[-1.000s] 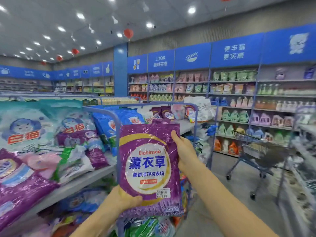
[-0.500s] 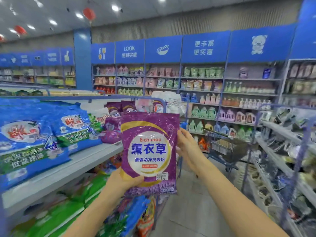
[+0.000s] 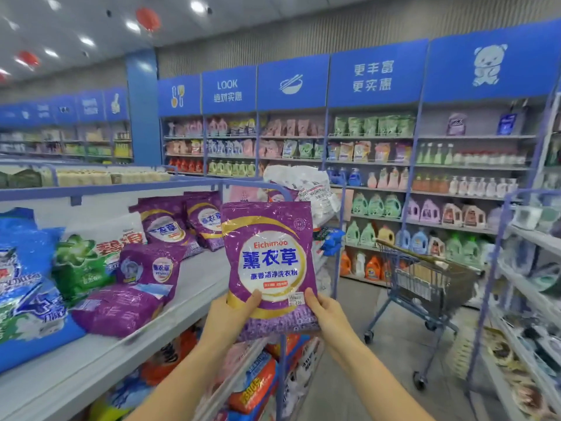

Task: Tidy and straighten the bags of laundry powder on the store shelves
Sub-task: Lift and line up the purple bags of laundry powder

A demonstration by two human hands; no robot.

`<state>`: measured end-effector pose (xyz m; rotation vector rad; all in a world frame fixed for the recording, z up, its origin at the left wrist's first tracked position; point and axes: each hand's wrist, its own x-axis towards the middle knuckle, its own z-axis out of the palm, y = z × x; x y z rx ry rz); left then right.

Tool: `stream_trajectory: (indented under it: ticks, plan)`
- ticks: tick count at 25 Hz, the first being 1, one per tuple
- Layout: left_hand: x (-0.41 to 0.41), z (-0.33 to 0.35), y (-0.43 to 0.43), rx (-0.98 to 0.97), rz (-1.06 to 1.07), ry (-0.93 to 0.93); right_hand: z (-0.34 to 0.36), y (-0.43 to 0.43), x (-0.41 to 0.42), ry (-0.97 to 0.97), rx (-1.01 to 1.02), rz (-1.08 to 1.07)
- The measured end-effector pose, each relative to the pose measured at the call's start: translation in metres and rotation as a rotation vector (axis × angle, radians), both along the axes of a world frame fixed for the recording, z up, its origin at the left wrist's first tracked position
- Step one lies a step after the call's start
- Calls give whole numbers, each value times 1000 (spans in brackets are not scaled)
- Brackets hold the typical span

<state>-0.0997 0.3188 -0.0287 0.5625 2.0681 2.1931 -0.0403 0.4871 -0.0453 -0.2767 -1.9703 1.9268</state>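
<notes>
held item: purple bag [image 3: 268,262] of laundry powder, upright, label facing the camera, held in the air just in front of the shelf [image 3: 197,287], not touching it
left grip: left hand [image 3: 230,317] clamped on the bag's lower left corner, thumb on the front
right grip: right hand [image 3: 326,314] clamped on the lower right corner, thumb beside the price sticker
handling: looked like a soft, glossy film pouch; powder probably shifts and sags to the bottom; likely light enough for one hand but slippery
where to hold: bottom corners worked for standing it up; the top seam would be the flatter, stiffer spot
shelf contents: two standing purple bags [image 3: 164,226] leaned at the back; two flat purple bags [image 3: 118,311] lay slumped nearer the front; green bag [image 3: 88,262] and blue bag [image 3: 24,284] to their left
cart: shopping cart [image 3: 425,278] stood in the aisle, well apart; contents unclear
</notes>
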Motion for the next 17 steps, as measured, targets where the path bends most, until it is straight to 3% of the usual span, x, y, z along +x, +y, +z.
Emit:
stream_trajectory:
  ticks: [4, 10, 17]
  plan:
    - [-81, 1, 43, 6, 70, -20, 2, 52, -95, -5, 34, 91]
    - [-191, 12, 69, 98, 199, -160, 23, 107, -250, 1, 0, 445]
    - [-256, 13, 27, -145, 571, -32, 21, 67, -376, 29, 51, 759]
